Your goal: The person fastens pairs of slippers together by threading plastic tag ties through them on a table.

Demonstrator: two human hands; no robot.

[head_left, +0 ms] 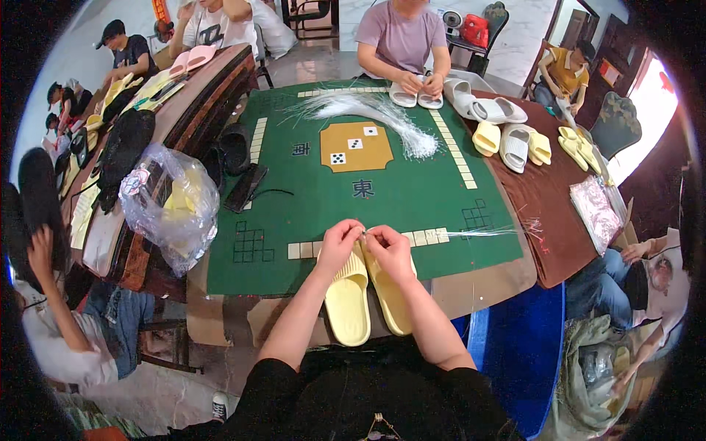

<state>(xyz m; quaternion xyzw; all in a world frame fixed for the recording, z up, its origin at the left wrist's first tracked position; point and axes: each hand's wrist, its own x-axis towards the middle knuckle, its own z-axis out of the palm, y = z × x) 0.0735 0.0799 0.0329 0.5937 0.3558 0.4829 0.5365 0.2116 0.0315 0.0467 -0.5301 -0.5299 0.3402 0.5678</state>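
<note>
Two pale yellow slippers (pixel 348 301) lie side by side at the near edge of the green game table (pixel 309 198), toes pointing away from me. My left hand (pixel 338 245) and my right hand (pixel 390 250) meet over the slippers' front ends, fingertips pinched together on a thin clear plastic strand (pixel 478 232) that runs off to the right. My left hand rests on the left slipper, my right on the right slipper (pixel 392 298). A bundle of the same clear strands (pixel 382 110) lies across the far part of the table.
A person in a mauve shirt opposite me holds white slippers (pixel 415 94). More white and yellow slippers (pixel 515 140) lie on the brown cloth at right. A clear plastic bag (pixel 169 198) sits at left beside black items. Other people sit around; a blue surface (pixel 515 345) is at lower right.
</note>
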